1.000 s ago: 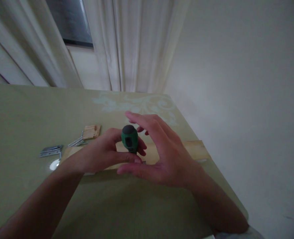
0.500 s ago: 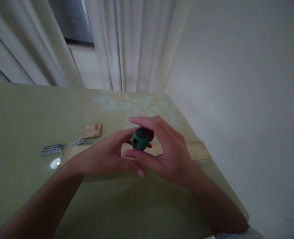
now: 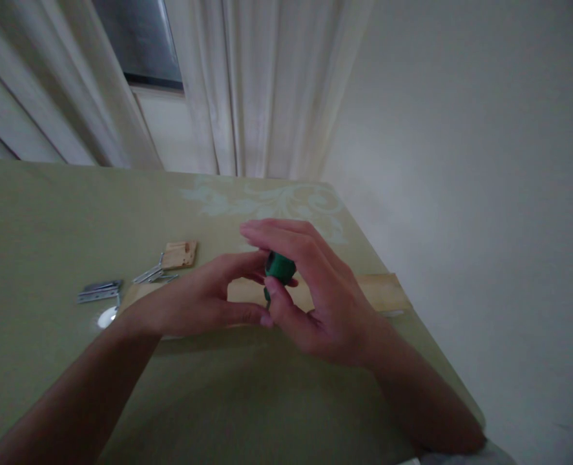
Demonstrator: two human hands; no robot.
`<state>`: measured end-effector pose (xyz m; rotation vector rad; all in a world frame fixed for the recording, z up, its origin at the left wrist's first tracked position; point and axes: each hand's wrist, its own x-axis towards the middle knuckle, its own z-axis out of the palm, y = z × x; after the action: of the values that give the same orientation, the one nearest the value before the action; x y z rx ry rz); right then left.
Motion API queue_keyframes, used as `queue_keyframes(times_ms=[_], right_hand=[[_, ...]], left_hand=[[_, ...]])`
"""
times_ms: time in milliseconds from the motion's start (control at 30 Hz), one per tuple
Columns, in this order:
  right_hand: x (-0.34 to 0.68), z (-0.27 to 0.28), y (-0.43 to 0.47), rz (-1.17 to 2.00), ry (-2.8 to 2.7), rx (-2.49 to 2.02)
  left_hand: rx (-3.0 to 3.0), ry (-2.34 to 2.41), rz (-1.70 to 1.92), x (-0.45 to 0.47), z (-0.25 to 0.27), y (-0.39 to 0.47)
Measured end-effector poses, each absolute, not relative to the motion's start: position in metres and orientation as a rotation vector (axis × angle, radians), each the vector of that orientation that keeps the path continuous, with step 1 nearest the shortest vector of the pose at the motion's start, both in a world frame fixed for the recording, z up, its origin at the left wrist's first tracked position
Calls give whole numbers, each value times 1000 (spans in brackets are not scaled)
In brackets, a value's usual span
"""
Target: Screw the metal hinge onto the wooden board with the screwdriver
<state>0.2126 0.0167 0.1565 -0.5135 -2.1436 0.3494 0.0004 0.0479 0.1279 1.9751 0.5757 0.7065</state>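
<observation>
My right hand (image 3: 325,290) is closed around a screwdriver (image 3: 280,267) with a green and black handle, held tilted above a long wooden strip (image 3: 380,292). A short piece of its shaft shows under the handle; the tip is hidden by my fingers. My left hand (image 3: 218,294) grips across the strip, thumb at the near edge and fingers curled over the far side. Its fingertips are partly hidden behind the screwdriver. What lies under the tip cannot be made out.
Left of the strip are several metal hinges (image 3: 100,290), screws or small metal parts (image 3: 150,274), a small wooden block (image 3: 179,254) and a shiny round white thing (image 3: 106,317). The green table (image 3: 48,226) ends at the right by a wall; curtains (image 3: 286,84) hang behind.
The screwdriver handle has tipped and turned a little to the right. My right hand's fingers have shifted over it, and my left thumb has drawn slightly left.
</observation>
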Motion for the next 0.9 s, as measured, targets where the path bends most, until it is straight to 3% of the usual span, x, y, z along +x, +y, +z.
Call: queue_keyframes(times_ms=[233,467,667,900], right_hand=[[215,157,19,287,-2118,-554],[215,160,14,395,-2202,-572],[213,157,14,390,-2147,-597],[216,158,14,424,-2149,-648]], left_hand=[[1964,568,779,0,124,49],[2007,506,577,-7,127,53],[2003,634,748,2,123,49],[1965,529,607,0,125,50]])
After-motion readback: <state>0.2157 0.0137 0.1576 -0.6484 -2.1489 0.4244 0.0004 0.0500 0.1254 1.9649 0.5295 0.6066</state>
